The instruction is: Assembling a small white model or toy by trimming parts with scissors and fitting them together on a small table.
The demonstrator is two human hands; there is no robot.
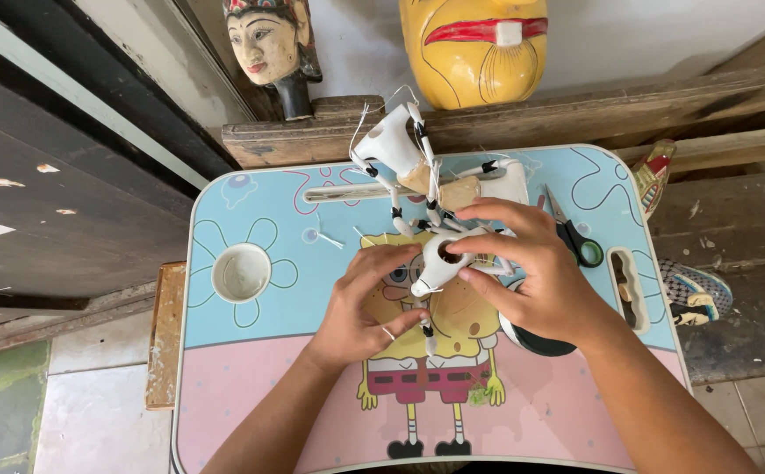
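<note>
Assembly of a small white figure looks partly done, as I judge it from the head camera. My left hand [360, 303] rests with fingers curled against the near piece [435, 263], a white curved part with a dark hole in it, and my right hand [527, 263] closes over the same piece from the right, thumb and fingers pinching it just above the middle of the worktop [224, 386]. A second white piece [387, 145] stands at the far edge, already joined to thin black-and-white banded sticks [426, 167] and pale strings, with a tan wooden part [452, 193] beside it, so that portion seems finished. What I hold does not yet look fixed to the rest; whether a string runs through it I cannot tell, since my fingers cover the joint. Scissors [575, 241] with dark handles lie to the right, touching nothing I hold, and a dark round thing [536, 342] sits under my right wrist. A white cup recess [242, 272] is at the left. Two carved masks [474, 48] lean on the far wall.
</note>
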